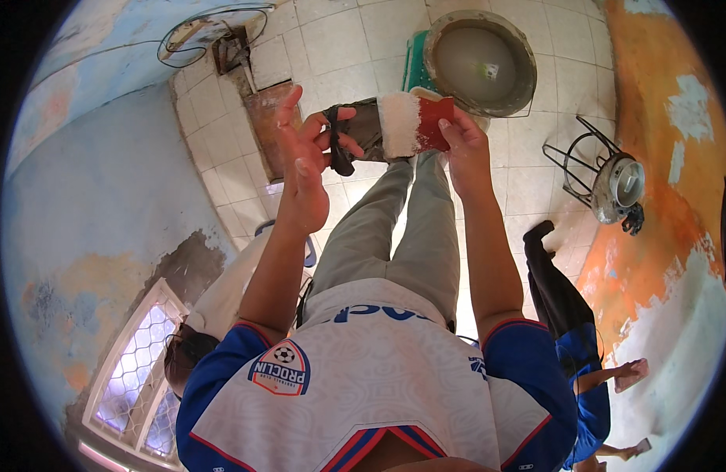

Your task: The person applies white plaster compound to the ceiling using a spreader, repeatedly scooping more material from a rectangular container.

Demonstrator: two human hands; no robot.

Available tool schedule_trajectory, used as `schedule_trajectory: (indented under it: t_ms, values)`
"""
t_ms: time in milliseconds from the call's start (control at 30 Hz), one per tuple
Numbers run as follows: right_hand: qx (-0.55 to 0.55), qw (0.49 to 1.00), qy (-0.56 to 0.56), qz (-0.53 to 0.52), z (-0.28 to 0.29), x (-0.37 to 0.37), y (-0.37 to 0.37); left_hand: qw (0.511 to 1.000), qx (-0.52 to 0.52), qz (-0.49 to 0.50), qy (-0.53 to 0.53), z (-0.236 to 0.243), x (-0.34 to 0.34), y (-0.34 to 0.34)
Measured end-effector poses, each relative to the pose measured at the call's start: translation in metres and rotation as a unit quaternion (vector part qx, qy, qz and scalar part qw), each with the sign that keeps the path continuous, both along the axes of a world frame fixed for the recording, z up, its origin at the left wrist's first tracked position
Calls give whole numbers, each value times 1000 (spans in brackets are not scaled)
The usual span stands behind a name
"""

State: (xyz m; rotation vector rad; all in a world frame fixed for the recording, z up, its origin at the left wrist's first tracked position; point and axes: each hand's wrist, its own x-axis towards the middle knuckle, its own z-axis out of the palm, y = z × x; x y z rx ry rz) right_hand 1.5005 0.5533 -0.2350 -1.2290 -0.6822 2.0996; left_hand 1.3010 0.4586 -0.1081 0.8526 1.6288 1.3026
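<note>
My left hand (pixel 312 149) has its fingers spread around and hooked through the black strap (pixel 338 153) of a dark, flat board (pixel 365 126), holding it. Next to the board, a red sheet (pixel 435 123) is largely covered by a white, powdery coating (pixel 398 126) on its left part. My right hand (pixel 465 145) pinches the red sheet at its right end with thumb and fingers. Both hands are raised in front of me, above my legs.
A large bucket of grey liquid (pixel 477 59) sits beside a green item (pixel 414 59). A metal stand (pixel 579 161) holding a container is right. Co-workers appear at right (pixel 575 354) and lower left (pixel 182 354). Cables (pixel 190 35) hang by a patchy blue wall (pixel 88 181); an orange wall (pixel 646 102) is right.
</note>
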Motion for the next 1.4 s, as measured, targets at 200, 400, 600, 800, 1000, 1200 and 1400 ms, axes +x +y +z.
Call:
schedule_trajectory:
  t_ms: [200, 400, 600, 800, 1000, 1200, 1400]
  values:
    - [-37, 996, 49, -60, 4, 12, 6, 1000, -1, -9, -7, -4, -1, -1]
    - [-36, 989, 59, -132, 2, 28, 19, 1000, -13, 7, -13, -5, -6, -8]
    - [38, 987, -31, -152, -49, 55, 14, 1000, -20, 19, -8, 1, -13, -18]
    - [268, 925, -269, 9, -91, 58, -6, 1000, -7, 29, 6, 2, -17, -21]
    - [485, 766, -400, 135, -123, 53, -19, 999, 8, 40, 11, -2, -23, -29]
    - [518, 696, -466, 172, -127, 50, -20, 999, 2, 46, 6, -4, -22, -32]
    - [453, 744, -452, 192, -136, 54, -22, 999, 1, 48, -13, -8, -20, -33]
